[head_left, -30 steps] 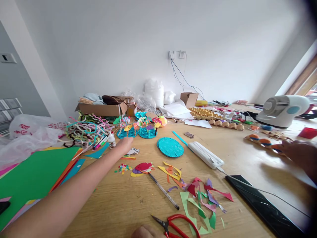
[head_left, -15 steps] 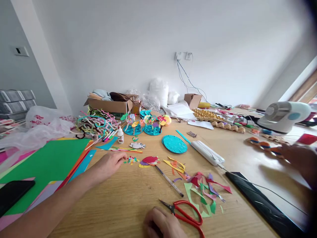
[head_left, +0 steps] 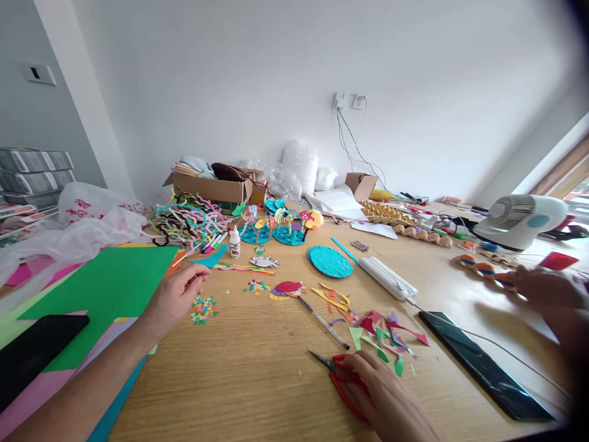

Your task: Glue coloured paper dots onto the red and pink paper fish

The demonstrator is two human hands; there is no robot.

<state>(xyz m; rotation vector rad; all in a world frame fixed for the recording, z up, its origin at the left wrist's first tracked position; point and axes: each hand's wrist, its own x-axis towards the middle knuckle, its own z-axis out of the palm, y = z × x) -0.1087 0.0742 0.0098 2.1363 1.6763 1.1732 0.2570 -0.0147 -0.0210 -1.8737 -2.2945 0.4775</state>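
Note:
My left hand (head_left: 172, 304) is over the left half of the table, its fingers curled together; anything between them is too small or hidden to make out. Just right of it lies a heap of tiny paper bits (head_left: 204, 310), with a second small heap of paper dots (head_left: 256, 286) farther off. My right hand (head_left: 380, 393) is wrapped round the red handles of the scissors (head_left: 339, 371), whose blades point away to the left. Beyond the blades lies a pen (head_left: 324, 322), its far end by cut-out paper fish shapes (head_left: 288, 288). Paper scraps (head_left: 381, 334) lie beyond my right hand.
At the right another person's hand (head_left: 545, 294) is at a painted egg-carton strip (head_left: 485, 270). A white power strip (head_left: 386, 276), a black tablet-like slab (head_left: 483, 362), a blue disc (head_left: 330, 262), a glue bottle (head_left: 234, 242) and green paper (head_left: 105, 276) lie around.
My right hand has moved right and forward onto the scissors' handles and now grips them. My left hand has drawn back left, away from the dots, uncovering the nearer heap.

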